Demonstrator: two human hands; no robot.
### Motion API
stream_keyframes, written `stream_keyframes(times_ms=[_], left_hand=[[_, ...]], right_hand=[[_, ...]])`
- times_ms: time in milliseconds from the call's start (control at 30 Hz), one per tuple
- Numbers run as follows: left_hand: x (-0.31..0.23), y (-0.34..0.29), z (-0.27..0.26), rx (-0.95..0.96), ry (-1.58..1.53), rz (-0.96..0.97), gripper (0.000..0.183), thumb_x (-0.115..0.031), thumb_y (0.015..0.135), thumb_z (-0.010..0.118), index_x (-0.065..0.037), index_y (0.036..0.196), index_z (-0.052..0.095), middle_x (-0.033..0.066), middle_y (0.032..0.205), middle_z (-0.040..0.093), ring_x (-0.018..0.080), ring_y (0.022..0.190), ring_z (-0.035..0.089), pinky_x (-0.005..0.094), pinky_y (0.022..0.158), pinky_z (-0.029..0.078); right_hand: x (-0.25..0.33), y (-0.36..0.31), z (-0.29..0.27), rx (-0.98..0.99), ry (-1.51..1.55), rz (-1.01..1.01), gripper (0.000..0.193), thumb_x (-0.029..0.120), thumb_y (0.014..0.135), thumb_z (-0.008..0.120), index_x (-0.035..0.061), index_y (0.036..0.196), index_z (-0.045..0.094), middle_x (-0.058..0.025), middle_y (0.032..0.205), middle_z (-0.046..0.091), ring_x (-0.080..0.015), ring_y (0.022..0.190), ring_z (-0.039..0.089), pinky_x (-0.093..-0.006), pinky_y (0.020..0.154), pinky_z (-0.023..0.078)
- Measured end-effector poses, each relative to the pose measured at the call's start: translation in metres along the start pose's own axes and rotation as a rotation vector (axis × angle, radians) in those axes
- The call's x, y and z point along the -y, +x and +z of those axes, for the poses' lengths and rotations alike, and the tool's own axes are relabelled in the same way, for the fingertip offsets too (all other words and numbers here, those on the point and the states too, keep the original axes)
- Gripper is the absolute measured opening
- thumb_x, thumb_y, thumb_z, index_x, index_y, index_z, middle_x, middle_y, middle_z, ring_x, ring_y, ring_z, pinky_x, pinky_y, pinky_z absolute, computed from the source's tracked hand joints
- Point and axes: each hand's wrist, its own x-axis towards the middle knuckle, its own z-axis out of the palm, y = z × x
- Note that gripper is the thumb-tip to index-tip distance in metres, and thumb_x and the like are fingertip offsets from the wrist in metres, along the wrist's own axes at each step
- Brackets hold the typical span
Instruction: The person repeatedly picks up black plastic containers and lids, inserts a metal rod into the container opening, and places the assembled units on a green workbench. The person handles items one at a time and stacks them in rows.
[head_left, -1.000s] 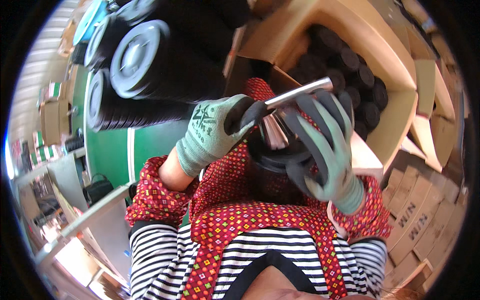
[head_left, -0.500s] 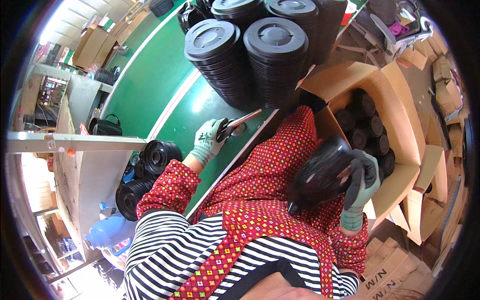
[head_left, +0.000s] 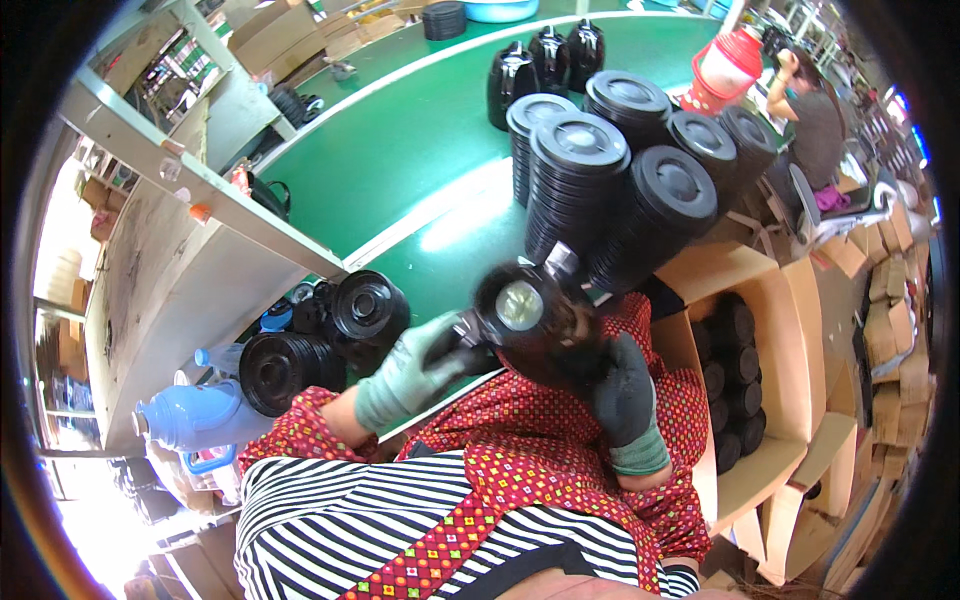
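Note:
In front of my lap is a glossy black jug (head_left: 560,345), tilted so its round opening with a pale inside faces up. A chrome piece sticks out at its far edge. My right hand (head_left: 625,400), in a grey-green glove with a dark palm, is closed against the jug's right side. My gloved left hand (head_left: 420,370) has its fingers curled at the jug's left edge, with a small shiny bit beside them. Motion blurs the jug, and what lies inside the left fingers is partly hidden.
Tall stacks of black lids (head_left: 580,145) stand on the green table (head_left: 400,180), with several black jugs (head_left: 512,85) behind and a red container (head_left: 728,65). Right is a carton (head_left: 790,350) of dark round items. Left are black round parts (head_left: 370,305) and a blue jug (head_left: 195,415). A person sits far right.
My right hand has brought the black jug left and upward, turning its opening into view. My left hand has moved down to meet it; the metal bar it held no longer shows clearly. The view has shifted.

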Motion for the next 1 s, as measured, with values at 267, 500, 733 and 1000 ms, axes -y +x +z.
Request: stream_keyframes(times_ms=[267, 500, 733, 1000], left_hand=[[0.066, 0.121, -0.093, -0.515, -0.037, -0.061, 0.044, -0.040, 0.100, 0.070, 0.002, 0.111, 0.072, 0.0093, 0.091, 0.073, 0.0164, 0.080, 0.068, 0.0329, 0.066, 0.055], [0.132, 0.320, -0.146, -0.805, 0.301, -0.081, 0.044, -0.046, 0.092, 0.074, -0.005, 0.108, 0.077, 0.0179, 0.095, 0.077, 0.0361, 0.090, 0.074, 0.0449, 0.082, 0.056], [0.136, 0.379, -0.130, -0.855, 0.449, -0.145, 0.060, -0.060, 0.086, 0.076, -0.006, 0.110, 0.071, 0.0206, 0.103, 0.074, 0.0398, 0.101, 0.070, 0.0468, 0.089, 0.054], [0.150, 0.295, -0.262, -1.463, 0.699, -0.403, 0.117, -0.050, 0.082, 0.082, 0.007, 0.161, 0.016, 0.0435, 0.163, 0.011, 0.0518, 0.141, 0.048, 0.0461, 0.119, 0.043]], right_hand=[[-0.035, 0.036, -0.008, -0.136, -0.927, -0.382, 0.042, 0.015, 0.099, 0.065, -0.0017, 0.137, 0.061, -0.0186, 0.132, 0.065, -0.0316, 0.123, 0.061, -0.0426, 0.108, 0.046], [-0.053, 0.039, -0.008, 0.142, -1.513, -0.652, 0.041, 0.019, 0.086, 0.073, 0.0072, 0.125, 0.070, -0.0149, 0.121, 0.067, -0.0379, 0.116, 0.060, -0.0527, 0.104, 0.046], [-0.050, 0.047, -0.010, 0.130, -1.491, -0.645, 0.034, 0.021, 0.087, 0.068, 0.0053, 0.117, 0.072, -0.0145, 0.117, 0.070, -0.0382, 0.113, 0.062, -0.0542, 0.106, 0.046], [-0.053, 0.054, -0.014, 0.196, -1.498, -0.644, 0.033, 0.023, 0.088, 0.067, 0.0072, 0.116, 0.073, -0.0112, 0.113, 0.068, -0.0347, 0.110, 0.063, -0.0567, 0.108, 0.045]])
